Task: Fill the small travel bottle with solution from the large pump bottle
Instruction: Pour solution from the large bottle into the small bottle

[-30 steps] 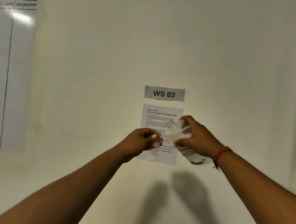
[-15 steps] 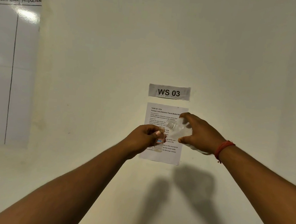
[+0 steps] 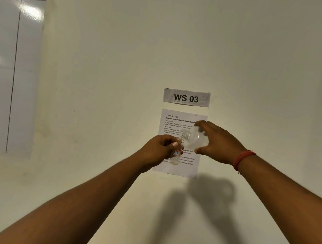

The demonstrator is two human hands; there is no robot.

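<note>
Spill risk looks real to me: the large bottle is tipped with its open mouth at about 8 o'clock, just over the tiny neck of the small travel bottle; any wobble and solution runs down outside. Left hand has fingers wrapped round the small one, upright; right hand claws over the big one from 3 o'clock, both arms stretched out toward the wall.

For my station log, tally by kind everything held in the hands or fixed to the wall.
Clear plastic bottles: 2, small travel bottle in left hand, large bottle in right hand
Paper sheets: 2, "WS 03" sign, printed instruction sheet
Whiteboards: 1
Total: 5
</note>
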